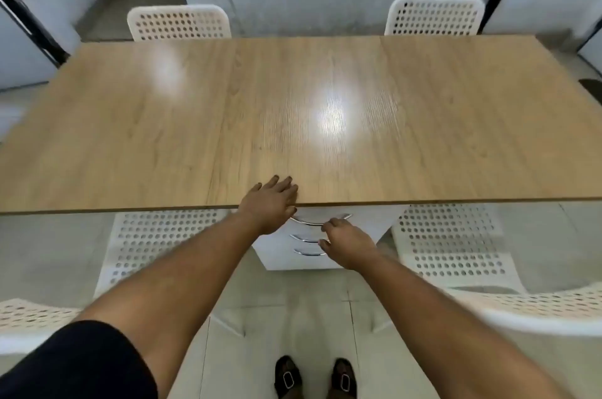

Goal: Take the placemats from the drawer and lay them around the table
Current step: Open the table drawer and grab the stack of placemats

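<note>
The left hand (268, 205) lies open and flat on the near edge of the table (130, 138), holding nothing, while the right hand (348, 244) hovers half-curled and empty just beside the curved handles of the drawer unit (368, 219) tucked under the table; no placemats are visible, so they are presumably inside a closed drawer. The handles sit close together, so the fingers could hook the wrong drawer. The top drawer sits tight beneath the overhang, and a sharp pull could knock knuckles on the table edge.
</note>
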